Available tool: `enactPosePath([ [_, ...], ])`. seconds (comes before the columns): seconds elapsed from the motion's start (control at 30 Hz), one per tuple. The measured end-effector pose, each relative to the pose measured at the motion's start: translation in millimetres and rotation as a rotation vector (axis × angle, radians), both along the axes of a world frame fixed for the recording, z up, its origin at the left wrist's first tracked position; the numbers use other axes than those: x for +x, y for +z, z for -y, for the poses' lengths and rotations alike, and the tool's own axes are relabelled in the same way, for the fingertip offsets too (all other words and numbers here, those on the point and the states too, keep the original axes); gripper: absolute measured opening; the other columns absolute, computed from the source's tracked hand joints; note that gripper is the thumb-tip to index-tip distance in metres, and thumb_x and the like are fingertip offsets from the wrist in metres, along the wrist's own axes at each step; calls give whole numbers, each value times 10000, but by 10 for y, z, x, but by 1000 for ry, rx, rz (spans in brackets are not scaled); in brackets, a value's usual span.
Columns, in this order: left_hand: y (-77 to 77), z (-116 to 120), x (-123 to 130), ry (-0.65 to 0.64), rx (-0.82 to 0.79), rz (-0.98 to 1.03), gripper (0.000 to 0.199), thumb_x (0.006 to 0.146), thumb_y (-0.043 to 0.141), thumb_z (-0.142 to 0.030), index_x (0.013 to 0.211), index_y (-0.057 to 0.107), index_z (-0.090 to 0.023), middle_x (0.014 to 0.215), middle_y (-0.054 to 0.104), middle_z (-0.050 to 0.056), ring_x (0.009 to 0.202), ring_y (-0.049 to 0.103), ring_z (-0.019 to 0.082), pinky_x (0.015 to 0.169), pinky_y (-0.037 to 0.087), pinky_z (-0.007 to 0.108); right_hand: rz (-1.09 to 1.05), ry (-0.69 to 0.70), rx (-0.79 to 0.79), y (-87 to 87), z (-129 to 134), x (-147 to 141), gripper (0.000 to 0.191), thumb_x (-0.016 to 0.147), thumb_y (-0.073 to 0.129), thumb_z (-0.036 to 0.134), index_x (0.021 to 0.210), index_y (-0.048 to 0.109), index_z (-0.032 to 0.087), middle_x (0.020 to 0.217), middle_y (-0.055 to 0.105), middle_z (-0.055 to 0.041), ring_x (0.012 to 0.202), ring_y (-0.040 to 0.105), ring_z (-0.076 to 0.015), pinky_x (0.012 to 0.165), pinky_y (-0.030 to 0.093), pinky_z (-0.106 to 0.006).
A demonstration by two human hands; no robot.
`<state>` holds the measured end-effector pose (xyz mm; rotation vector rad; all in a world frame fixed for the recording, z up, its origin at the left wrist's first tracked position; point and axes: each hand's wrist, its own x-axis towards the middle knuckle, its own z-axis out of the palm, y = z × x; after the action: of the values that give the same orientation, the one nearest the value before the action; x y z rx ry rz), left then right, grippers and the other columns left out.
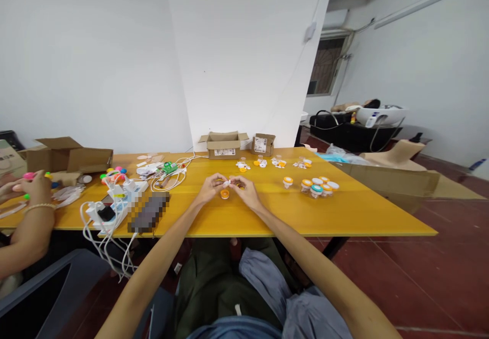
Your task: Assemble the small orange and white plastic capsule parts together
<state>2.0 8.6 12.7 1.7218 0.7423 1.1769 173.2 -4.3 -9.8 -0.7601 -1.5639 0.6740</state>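
My left hand [211, 188] and my right hand [244, 190] meet over the yellow table, fingers pinched round a small white piece [227, 183] whose kind is too small to make out. Just below it, an orange round cap or cup [224, 194] rests on the table between my hands. Beyond my hands lie little groups of white and orange parts [243, 166]. To the right stand several small round containers with orange, white and teal lids [316, 189], and one orange-lidded container [288, 181] is set apart from them.
An open cardboard box [223, 148] and a smaller box [263, 144] stand by the wall. Left of me are a power strip [122, 204] with white cables and a blurred dark object [150, 213]. Further left, another person's hand [39, 189] works near colourful balls and a larger carton [69, 156].
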Motion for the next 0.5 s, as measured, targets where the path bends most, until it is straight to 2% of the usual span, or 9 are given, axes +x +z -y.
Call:
enactPosePath([
  [0.23,30,39,7,-36,-15,5,400,629,844,-463,828,655,-172,856,710,36,826,707,191,819,533,317,28,-3,18,27,31,-2,166,782,647,396,735,677,239,769,683,-24,748,624,-201,650,479,-309],
  [0.5,46,51,12,41,30,-22,353,642,823,-474,761,674,-177,825,721,40,819,699,203,802,544,327,46,-20,44,53,55,-14,182,801,632,401,715,662,244,751,663,-21,739,608,-194,643,471,-304],
])
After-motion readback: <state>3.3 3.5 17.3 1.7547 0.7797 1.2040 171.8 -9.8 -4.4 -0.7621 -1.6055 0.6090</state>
